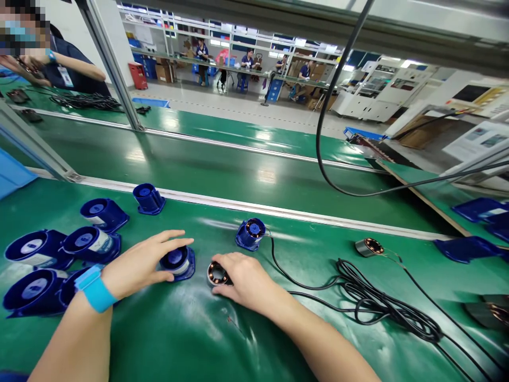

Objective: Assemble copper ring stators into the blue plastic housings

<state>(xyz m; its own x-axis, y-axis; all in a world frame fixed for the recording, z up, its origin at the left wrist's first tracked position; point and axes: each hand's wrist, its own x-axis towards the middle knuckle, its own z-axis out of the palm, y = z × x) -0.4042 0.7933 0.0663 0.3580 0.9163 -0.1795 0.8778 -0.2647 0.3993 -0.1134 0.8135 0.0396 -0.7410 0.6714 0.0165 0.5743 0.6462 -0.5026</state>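
My left hand, with a blue wristband, wraps its fingers round a blue plastic housing lying on the green mat. Beside it, my right hand closes on a round copper-wound coil part resting on the mat. Just behind my hands stands another blue housing with a coil fitted in it and a black wire leading off to the right. A loose coil part lies farther right, also wired.
Several blue housings are piled at the left, one standing apart. A tangle of black cable crosses the right of the mat. A conveyor belt runs behind. A person sits at far left; others work in the background.
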